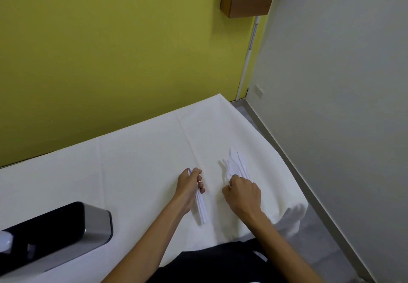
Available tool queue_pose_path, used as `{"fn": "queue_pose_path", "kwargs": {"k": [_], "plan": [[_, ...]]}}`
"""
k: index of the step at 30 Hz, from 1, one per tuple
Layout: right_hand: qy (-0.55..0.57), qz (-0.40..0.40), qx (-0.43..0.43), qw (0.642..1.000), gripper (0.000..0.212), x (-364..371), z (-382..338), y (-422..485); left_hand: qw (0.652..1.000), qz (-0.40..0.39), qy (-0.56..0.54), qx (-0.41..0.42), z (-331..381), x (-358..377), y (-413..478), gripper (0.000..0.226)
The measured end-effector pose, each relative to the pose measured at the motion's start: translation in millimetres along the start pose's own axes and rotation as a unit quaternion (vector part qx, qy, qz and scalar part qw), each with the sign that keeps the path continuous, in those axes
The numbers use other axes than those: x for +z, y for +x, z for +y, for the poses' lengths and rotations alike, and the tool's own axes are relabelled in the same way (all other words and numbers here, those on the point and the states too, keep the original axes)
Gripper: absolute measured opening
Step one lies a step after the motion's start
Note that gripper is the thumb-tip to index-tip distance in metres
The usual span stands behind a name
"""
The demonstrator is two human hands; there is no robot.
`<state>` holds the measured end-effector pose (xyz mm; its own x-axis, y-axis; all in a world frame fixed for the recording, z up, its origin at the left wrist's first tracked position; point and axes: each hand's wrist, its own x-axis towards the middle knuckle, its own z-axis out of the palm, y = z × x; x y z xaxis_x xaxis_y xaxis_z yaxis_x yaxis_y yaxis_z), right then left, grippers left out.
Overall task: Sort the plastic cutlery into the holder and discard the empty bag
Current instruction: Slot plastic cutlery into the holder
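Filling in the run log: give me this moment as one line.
left hand: grips bundle of white cutlery | right hand: on loose cutlery pile | holder: far left | bag: unseen

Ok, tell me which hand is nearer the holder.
Left. The left hand, gripping a cutlery bundle, sits closer to the holder; the right hand is farther right, at the loose pile.

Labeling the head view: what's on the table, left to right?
Black and silver holder → left hand gripping a bundle of white cutlery → right hand at the loose pile of white cutlery.
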<state>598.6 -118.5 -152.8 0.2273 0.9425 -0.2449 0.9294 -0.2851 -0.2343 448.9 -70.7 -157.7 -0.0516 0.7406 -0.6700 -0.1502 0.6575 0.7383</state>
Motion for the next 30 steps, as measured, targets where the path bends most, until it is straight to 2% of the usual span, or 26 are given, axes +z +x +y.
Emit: {"fn": "queue_pose_path", "kwargs": {"k": [2,4,7,10,12,14,16,18,19,21,23,26,28,30], "plan": [[0.025,-0.007,-0.002,1.0,0.024,-2.0,-0.1,0.0,1.0,-0.001,0.019,0.005,-0.9,-0.8,1.1,0.008],[0.128,-0.018,-0.003,0.992,0.021,-5.2,-2.1,-0.7,0.999,-0.015,0.041,0.013,-1.3,-1.5,0.5,0.018],[0.306,-0.093,-0.045,0.946,0.018,-13.9,-9.6,-4.2,0.997,-0.033,0.068,0.021,1.5,0.5,-4.0,0.035],[0.327,-0.153,-0.087,0.929,0.019,-20.0,-16.3,-7.9,0.999,-0.04,0.017,0.027,6.1,3.2,-6.4,0.026],[0.309,-0.117,-0.087,0.94,0.017,-18.9,-19.2,-8.9,0.999,-0.015,-0.021,0.042,12.5,1.7,-7.1,0.021],[0.314,-0.041,-0.056,0.947,0.014,-15.8,-21.6,-10.5,0.995,0.021,-0.072,0.065,21.2,-0.9,-7.1,0.016],[0.353,0.006,-0.006,0.936,0.02,-15.6,-28.9,-14.6,0.986,0.044,-0.134,0.087,34.3,-5.6,-11.4,0.011],[0.429,-0.031,0.053,0.901,0.03,-16.9,-43.0,-18.0,0.978,0.065,-0.174,0.1,47.4,-9.8,-18.3,0.013],[0.479,-0.073,0.083,0.871,0.037,-17.7,-53.5,-19.0,0.973,0.073,-0.19,0.107,52.5,-11.9,-22.3,0.017],[0.586,-0.151,0.133,0.785,0.049,-19.3,-78.5,-20.1,0.966,0.087,-0.214,0.114,62.4,-17.3,-33.2,0.024],[0.653,-0.2,0.141,0.717,0.056,-23.1,-105.5,-26.5,0.959,0.104,-0.22,0.144,71.4,-28.9,-45.8,0.029],[0.699,-0.238,0.124,0.663,0.061,-25.0,-143.1,-40.5,0.945,0.128,-0.214,0.212,89.3,-66.6,-67.9,0.038],[0.691,-0.246,0.101,0.673,0.056,-24.7,-159.0,-48.2,0.934,0.145,-0.201,0.258,100.2,-96.2,-84.2,0.041],[0.642,-0.26,0.053,0.72,0.045,-19.8,-185.5,-61.9,0.915,0.185,-0.189,0.305,108.5,-139.3,-105.2,0.041]]}}
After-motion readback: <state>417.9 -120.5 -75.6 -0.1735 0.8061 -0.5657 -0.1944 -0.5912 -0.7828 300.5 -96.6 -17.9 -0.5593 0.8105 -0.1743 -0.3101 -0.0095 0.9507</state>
